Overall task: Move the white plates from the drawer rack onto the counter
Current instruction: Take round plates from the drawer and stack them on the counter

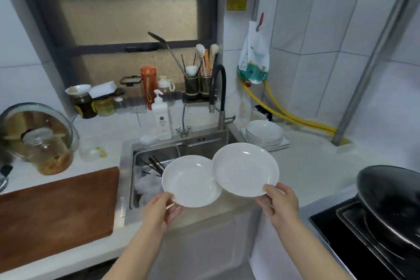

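Note:
I hold two white plates over the sink. My left hand (160,209) grips the near rim of the left plate (191,180). My right hand (278,203) grips the near rim of the right plate (245,169), whose edge overlaps the left plate's right side. A stack of white plates (263,133) rests on the counter (313,166) behind the sink's right corner, beyond the plate in my right hand. The drawer rack is out of view.
The steel sink (159,152) holds chopsticks and foam. A wooden cutting board (56,211) lies at left, a glass lid and jar (38,138) behind it. A black wok (391,202) sits on the stove at right. The faucet (219,98) and soap bottle (162,120) stand behind the sink.

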{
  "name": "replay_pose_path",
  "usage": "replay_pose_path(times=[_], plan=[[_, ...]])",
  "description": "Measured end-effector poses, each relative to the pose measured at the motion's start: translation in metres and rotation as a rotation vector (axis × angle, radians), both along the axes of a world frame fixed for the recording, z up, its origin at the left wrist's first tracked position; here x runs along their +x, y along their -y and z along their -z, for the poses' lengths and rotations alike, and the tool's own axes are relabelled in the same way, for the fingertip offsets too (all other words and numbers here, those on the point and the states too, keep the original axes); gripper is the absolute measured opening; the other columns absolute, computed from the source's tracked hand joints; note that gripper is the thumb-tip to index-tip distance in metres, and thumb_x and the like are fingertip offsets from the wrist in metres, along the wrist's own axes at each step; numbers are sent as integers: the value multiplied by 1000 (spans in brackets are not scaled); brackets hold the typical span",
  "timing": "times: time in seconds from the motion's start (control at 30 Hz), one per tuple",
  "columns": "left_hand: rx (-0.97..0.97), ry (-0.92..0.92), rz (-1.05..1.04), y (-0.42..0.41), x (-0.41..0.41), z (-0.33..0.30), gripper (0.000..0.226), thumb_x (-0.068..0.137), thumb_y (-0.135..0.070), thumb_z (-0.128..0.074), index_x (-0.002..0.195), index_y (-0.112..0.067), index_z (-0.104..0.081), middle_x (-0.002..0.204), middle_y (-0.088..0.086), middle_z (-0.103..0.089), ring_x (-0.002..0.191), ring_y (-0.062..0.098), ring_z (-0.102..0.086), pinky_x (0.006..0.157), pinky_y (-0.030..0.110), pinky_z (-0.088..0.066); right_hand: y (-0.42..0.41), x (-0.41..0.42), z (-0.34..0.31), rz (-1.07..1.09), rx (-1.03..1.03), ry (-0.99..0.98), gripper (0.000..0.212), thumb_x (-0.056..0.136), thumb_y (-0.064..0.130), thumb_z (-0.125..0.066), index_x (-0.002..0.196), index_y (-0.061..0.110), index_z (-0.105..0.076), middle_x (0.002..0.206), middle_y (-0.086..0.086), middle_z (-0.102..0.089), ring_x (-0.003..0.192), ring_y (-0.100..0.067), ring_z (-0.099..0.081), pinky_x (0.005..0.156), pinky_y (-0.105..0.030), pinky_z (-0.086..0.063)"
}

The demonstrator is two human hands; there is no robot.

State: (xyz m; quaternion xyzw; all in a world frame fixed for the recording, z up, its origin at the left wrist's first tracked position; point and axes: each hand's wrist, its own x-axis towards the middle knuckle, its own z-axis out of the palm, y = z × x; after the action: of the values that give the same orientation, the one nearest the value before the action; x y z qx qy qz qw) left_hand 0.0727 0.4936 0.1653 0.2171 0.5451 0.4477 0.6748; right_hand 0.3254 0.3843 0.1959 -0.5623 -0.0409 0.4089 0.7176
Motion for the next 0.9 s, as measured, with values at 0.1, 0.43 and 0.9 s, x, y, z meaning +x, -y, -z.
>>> replay_pose_path(times=[0.1,0.43,0.9], plan=[[8,10,65,-32,34,-6,9,87,3,-52,82,-5,-53,73,14,-54,65,26,-57,44,33,-58,-16,17,-10,62,30,-25,29,82,-6,-59,106,9,-51,80,-14,-60,58,-18,-58,45,-26,-56],[55,12,302,-165,146,-31,19,86,0,-57,104,-3,-54,81,18,-65,70,28,-65,61,39,-56,-92,74,-32,266,32,1,38,81,-5,-61,116,4,-49,95,-17,-63,66,-23,-59,45,-23,-55],[72,-22,419,-250,288,-15,28,86,-2,-60,113,0,-55,98,23,-68,79,31,-69,59,37,-57,-158,193,-7,383,-37,92,40,78,1,-64,117,5,-54,108,-17,-66,79,-28,-68,52,-26,-57]])
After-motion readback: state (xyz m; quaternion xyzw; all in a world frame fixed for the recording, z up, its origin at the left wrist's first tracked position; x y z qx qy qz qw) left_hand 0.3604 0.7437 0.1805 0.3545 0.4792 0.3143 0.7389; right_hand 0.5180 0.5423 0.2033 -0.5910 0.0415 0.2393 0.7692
